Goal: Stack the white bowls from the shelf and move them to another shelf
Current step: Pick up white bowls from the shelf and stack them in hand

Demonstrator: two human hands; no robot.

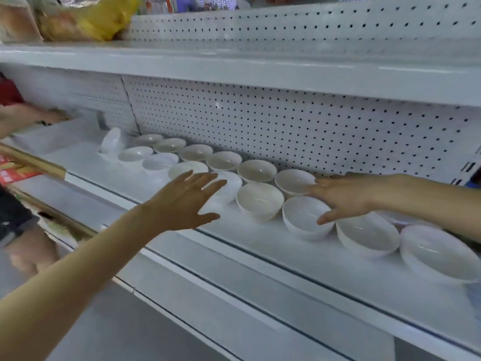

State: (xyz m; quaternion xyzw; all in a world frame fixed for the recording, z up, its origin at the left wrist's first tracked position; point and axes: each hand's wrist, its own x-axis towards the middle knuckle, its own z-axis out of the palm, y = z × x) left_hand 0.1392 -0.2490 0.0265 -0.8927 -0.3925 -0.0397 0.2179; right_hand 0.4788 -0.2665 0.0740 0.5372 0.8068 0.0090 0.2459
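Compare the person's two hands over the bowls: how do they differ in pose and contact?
The left hand hovers open with fingers spread, apparently touching nothing; the right hand lies lower among the bowls, its thumb on the rim of a front bowl. The left hand reaches in from the lower left, the right hand from the right. Both are bare and hold nothing.

White bowls point(260, 200) sit in two rows on a white shelf point(325, 259). At nine o'clock, the left hand point(182, 201) hovers spread; at three o'clock, the right hand point(343, 195) touches a bowl point(303, 217), its thumb on the rim.
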